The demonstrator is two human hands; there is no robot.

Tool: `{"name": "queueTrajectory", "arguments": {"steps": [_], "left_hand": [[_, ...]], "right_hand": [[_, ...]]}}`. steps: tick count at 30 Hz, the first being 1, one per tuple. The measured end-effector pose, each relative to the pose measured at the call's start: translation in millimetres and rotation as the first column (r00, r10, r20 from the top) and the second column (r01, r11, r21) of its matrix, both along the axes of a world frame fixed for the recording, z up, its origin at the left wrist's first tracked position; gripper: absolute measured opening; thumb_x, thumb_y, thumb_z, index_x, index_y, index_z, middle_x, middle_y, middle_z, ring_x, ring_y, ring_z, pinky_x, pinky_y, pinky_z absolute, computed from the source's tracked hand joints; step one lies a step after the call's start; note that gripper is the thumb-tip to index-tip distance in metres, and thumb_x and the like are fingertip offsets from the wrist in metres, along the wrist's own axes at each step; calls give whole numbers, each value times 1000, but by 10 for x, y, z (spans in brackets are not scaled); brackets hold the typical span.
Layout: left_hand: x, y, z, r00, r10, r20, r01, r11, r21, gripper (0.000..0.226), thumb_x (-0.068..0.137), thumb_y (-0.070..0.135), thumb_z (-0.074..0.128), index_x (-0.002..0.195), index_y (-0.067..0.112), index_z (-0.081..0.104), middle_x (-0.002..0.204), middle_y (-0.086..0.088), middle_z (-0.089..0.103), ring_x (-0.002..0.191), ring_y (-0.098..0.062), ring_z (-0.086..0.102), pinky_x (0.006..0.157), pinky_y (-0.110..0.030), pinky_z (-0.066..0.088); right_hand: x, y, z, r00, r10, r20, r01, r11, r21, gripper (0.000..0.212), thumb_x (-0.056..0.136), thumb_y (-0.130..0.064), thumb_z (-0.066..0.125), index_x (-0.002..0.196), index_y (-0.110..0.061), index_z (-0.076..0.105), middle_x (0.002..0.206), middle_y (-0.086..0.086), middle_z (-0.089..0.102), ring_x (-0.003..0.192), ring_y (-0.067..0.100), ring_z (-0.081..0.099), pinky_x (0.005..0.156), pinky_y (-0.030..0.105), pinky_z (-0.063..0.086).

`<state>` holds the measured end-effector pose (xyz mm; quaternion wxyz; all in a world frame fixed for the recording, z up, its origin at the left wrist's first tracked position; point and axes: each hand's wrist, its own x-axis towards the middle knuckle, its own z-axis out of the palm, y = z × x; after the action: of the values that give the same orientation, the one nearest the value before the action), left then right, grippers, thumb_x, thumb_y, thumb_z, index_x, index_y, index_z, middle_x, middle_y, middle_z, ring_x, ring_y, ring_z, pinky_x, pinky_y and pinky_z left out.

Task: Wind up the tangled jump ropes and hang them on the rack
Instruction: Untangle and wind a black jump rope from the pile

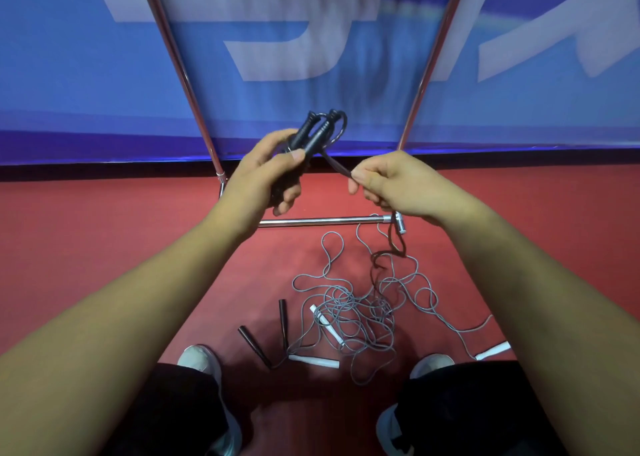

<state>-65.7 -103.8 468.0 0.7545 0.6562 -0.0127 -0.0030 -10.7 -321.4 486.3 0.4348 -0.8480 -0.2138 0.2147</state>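
My left hand (268, 173) grips the two black handles (313, 132) of a dark jump rope, held together and pointing up. From them the dark cord (337, 166) runs to my right hand (391, 184), which pinches it; the rest hangs down to the floor. Below, a tangle of grey ropes (360, 313) lies on the red floor with white handles (323, 320) and two black handles (284, 324) beside it. The chrome rack (322, 221) stands just behind the hands, its base bar on the floor.
The rack's two slanted chrome poles (180, 71) rise in front of a blue banner wall (69, 75). My shoes (201, 358) and dark trouser legs sit at the bottom edge, close to the rope pile. Another white handle (493, 350) lies at the right.
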Motion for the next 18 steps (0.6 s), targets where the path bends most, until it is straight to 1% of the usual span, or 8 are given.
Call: {"name": "queueTrajectory", "arguments": {"steps": [2,3,7,9,12,15,17,18], "left_hand": [[20,16,15,1000,7,-8,-7,998,-64,45,93,25,55,137,22,54,89,-4,51,50,-16,41,43,-21,31],[26,27,28,1000,9,-11,-10,997,-76,44,94,25,54,137,22,54,90,-3,51,51,-15,41,44,-21,29],[36,52,59,994,91,-52,-93,995,-26,19,89,28,57,105,18,60,73,3,50,50,-16,42,44,-22,27],[39,54,63,989,129,-70,-127,991,39,12,90,26,58,97,17,56,68,1,48,48,-18,43,44,-23,28],[47,59,73,983,158,-96,-140,974,176,5,97,21,56,99,16,54,59,-5,52,47,-22,43,46,-25,29],[59,65,56,983,159,-96,-124,947,295,3,98,19,59,100,18,57,61,-12,63,45,-24,46,46,-28,32],[65,77,28,985,148,-83,-110,929,355,6,97,18,62,102,18,59,69,-14,70,43,-24,51,45,-28,35],[66,84,14,987,142,-73,-103,914,391,7,96,18,63,102,18,60,74,-12,73,42,-23,54,45,-28,37]], "right_hand": [[-21,20,22,1000,-1,-11,2,1000,22,31,104,-31,49,84,-15,67,54,-9,45,53,17,36,57,32,32],[-35,27,38,1000,-8,3,8,1000,22,30,103,-34,51,87,-14,66,53,-10,46,52,14,38,57,32,33],[-99,53,57,1000,3,30,-3,1000,11,17,97,-28,61,92,-12,62,56,-6,52,53,15,43,56,31,37],[-119,51,68,1000,-12,22,13,1000,-10,17,97,-23,61,93,-7,66,60,2,51,56,18,45,53,29,38],[-139,36,111,999,-17,34,19,998,-62,21,99,-24,59,91,-9,70,61,3,45,55,19,43,39,18,32],[-169,60,155,994,38,102,-27,994,-102,22,98,-28,59,86,-15,71,62,2,49,50,12,38,44,20,32],[-191,87,181,987,61,150,-41,991,-130,21,96,-29,62,83,-16,71,56,-9,50,47,4,39,46,21,36],[-201,99,192,985,67,160,-44,989,-140,19,95,-29,65,81,-16,70,49,-14,46,45,3,40,44,18,36]]}}
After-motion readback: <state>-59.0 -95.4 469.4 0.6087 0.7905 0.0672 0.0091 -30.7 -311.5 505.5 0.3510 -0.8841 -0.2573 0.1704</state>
